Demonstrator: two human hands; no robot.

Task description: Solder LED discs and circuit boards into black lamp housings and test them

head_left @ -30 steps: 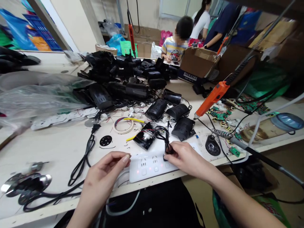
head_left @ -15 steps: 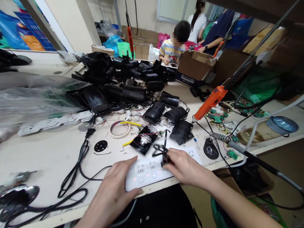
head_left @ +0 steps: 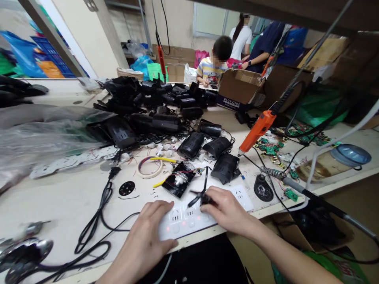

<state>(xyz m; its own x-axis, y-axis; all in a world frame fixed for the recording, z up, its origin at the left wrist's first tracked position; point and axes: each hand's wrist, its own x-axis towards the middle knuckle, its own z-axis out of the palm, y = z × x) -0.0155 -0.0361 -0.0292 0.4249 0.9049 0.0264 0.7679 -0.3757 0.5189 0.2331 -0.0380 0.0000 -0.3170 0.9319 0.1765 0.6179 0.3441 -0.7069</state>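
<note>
A white power strip with small red lights lies along the table's front edge. Its left end is gripped by my left hand, thumb on the near side and fingers on the far side. My right hand pinches a black plug with a bundled cord over the strip's sockets; whether its prongs are in a socket is hidden. Just behind the strip sits an opened black housing with a whitish part and thin wires inside. A closed black housing rests to its right.
An orange electric screwdriver hangs at the right, near a soldering iron and green circuit boards. Black housings are heaped behind. At the left lie a coiled black cable and plastic sheeting. People are beyond the table.
The view has shifted slightly. The bundled cord at my right hand has swung and hangs lower to the left. Both hands remain at the power strip.
</note>
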